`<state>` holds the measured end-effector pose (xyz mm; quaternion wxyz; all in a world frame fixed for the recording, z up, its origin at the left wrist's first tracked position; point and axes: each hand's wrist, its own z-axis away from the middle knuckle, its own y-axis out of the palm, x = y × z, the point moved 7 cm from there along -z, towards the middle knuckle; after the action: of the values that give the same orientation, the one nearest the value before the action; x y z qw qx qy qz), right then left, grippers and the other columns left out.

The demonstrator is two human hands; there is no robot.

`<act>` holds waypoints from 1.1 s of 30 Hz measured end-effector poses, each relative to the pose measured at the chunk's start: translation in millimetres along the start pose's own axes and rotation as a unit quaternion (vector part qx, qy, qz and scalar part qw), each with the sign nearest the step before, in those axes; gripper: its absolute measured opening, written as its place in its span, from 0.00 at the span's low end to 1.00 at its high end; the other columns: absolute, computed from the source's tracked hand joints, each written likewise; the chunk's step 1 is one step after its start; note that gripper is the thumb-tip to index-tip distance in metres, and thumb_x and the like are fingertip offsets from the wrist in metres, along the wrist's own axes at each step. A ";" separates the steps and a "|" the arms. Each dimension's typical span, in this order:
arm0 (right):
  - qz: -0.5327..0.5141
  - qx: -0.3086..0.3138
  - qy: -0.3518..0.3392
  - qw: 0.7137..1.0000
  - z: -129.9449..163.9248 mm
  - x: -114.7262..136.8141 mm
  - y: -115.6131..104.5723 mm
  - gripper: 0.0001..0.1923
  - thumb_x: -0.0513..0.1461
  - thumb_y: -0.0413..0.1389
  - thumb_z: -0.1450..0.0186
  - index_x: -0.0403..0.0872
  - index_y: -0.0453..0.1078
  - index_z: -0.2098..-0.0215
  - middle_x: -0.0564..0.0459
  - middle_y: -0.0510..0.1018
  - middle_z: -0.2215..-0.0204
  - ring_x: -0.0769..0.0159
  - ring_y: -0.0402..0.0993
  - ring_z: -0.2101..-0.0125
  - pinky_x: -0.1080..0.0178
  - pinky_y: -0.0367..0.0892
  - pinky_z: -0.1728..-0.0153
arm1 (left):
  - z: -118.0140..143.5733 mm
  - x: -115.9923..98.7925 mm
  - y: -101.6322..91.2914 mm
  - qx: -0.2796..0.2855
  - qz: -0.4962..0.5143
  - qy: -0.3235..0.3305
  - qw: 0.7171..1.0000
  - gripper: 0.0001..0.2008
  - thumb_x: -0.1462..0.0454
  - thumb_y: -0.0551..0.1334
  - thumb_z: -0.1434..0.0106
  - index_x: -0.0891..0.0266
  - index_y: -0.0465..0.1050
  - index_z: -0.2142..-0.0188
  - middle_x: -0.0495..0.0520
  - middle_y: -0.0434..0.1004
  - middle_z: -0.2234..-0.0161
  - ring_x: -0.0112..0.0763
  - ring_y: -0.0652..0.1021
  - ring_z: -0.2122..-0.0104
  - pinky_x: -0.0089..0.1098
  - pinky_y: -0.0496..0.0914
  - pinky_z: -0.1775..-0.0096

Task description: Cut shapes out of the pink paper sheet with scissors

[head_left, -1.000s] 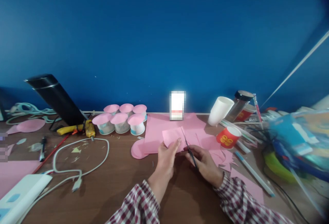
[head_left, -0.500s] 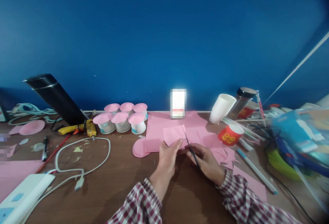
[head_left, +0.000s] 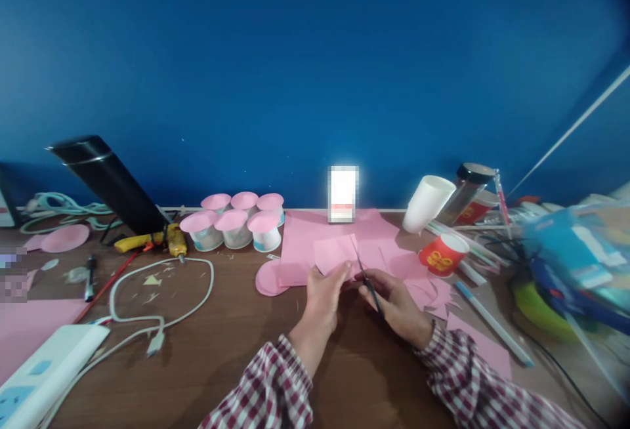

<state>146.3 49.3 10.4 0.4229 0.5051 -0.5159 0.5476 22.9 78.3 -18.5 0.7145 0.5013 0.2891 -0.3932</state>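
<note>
My left hand [head_left: 325, 294] pinches a small piece of pink paper [head_left: 332, 253] between thumb and fingers. In my right hand [head_left: 396, 304] is a pair of dark scissors [head_left: 374, 294], the fingers closed round the handles. The blades reach up along the right side of the paper piece. Beneath the hands lies a larger pink sheet [head_left: 300, 232], with pink round cut-outs [head_left: 270, 279] at its left and jagged pink scraps [head_left: 440, 294] at its right. Parts of the lower paper edge are hidden behind my fingers.
Several paper cups with pink tops [head_left: 231, 229] stand left of the sheet. A yellow glue gun [head_left: 176, 242], a black bottle [head_left: 108, 180], a white cable [head_left: 211, 278] and a power strip [head_left: 54, 367] are farther left. At right are a red cup [head_left: 444, 255] and white cups [head_left: 428, 203].
The view has shifted slightly. Both hands keep their grip on the paper and the scissors, with hardly any movement between them.
</note>
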 end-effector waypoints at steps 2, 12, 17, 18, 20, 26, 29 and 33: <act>0.006 -0.001 0.000 1.000 -0.4 0.0 -0.4 0.20 0.49 0.60 0.41 0.44 0.71 0.59 0.51 0.77 0.72 0.67 0.71 0.74 0.68 0.66 0.77 | -0.2 1.3 -0.4 -0.001 0.001 -0.003 1.000 0.23 0.58 0.72 0.57 0.65 0.66 0.66 0.51 0.74 0.79 0.35 0.76 0.79 0.33 0.71 0.77; 0.010 -0.004 0.015 1.000 -0.4 2.1 -0.9 0.17 0.47 0.62 0.43 0.44 0.73 0.61 0.54 0.74 0.78 0.69 0.67 0.79 0.69 0.63 0.80 | -1.2 2.3 0.1 0.002 0.005 -0.008 1.000 0.23 0.58 0.72 0.57 0.66 0.67 0.65 0.52 0.74 0.78 0.34 0.76 0.80 0.34 0.70 0.77; 0.005 -0.005 0.020 1.000 -0.4 1.4 -1.1 0.16 0.47 0.62 0.43 0.44 0.73 0.63 0.53 0.75 0.76 0.71 0.65 0.79 0.69 0.63 0.80 | 0.3 -0.3 1.0 0.004 0.004 0.001 1.000 0.22 0.59 0.72 0.57 0.66 0.67 0.66 0.52 0.74 0.78 0.32 0.75 0.79 0.32 0.70 0.76; 0.004 -0.006 0.021 1.000 -0.4 1.2 -1.2 0.17 0.47 0.62 0.43 0.44 0.73 0.63 0.53 0.75 0.76 0.70 0.66 0.79 0.69 0.63 0.80 | 0.2 -0.8 1.4 0.009 0.004 0.006 1.000 0.21 0.59 0.72 0.56 0.66 0.68 0.66 0.52 0.74 0.78 0.32 0.75 0.79 0.31 0.70 0.76; 0.004 -0.008 0.023 1.000 -0.6 1.0 -1.3 0.17 0.47 0.63 0.44 0.44 0.73 0.63 0.53 0.75 0.76 0.70 0.66 0.79 0.69 0.63 0.80 | -0.1 -1.4 1.5 0.016 0.005 0.014 1.000 0.21 0.59 0.72 0.56 0.67 0.69 0.66 0.52 0.74 0.77 0.30 0.75 0.79 0.30 0.70 0.76; 0.013 -0.008 0.020 1.000 -1.1 2.6 -1.3 0.18 0.47 0.62 0.43 0.43 0.73 0.62 0.54 0.75 0.77 0.71 0.66 0.79 0.69 0.63 0.80 | -0.6 -1.4 1.0 0.011 0.012 0.011 1.000 0.21 0.59 0.72 0.56 0.67 0.69 0.65 0.49 0.72 0.80 0.28 0.73 0.81 0.29 0.68 0.77; 0.017 -0.004 0.019 1.000 -1.5 2.2 -0.8 0.18 0.48 0.61 0.43 0.43 0.73 0.62 0.53 0.75 0.76 0.70 0.66 0.79 0.69 0.63 0.80 | -0.1 -3.0 1.9 0.009 0.010 0.012 1.000 0.20 0.59 0.72 0.56 0.67 0.68 0.67 0.48 0.71 0.81 0.27 0.72 0.82 0.29 0.68 0.78; 0.015 -0.002 0.019 1.000 -1.6 0.8 -0.4 0.18 0.49 0.61 0.42 0.43 0.72 0.63 0.52 0.75 0.75 0.70 0.65 0.79 0.68 0.63 0.80 | 1.6 -3.8 2.3 0.002 0.008 -0.001 1.000 0.21 0.59 0.72 0.56 0.66 0.67 0.66 0.48 0.71 0.82 0.29 0.72 0.83 0.29 0.68 0.79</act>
<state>146.4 50.9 11.3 0.4250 0.4859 -0.5167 0.5624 22.8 78.2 -13.9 0.7172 0.5045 0.2836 -0.3882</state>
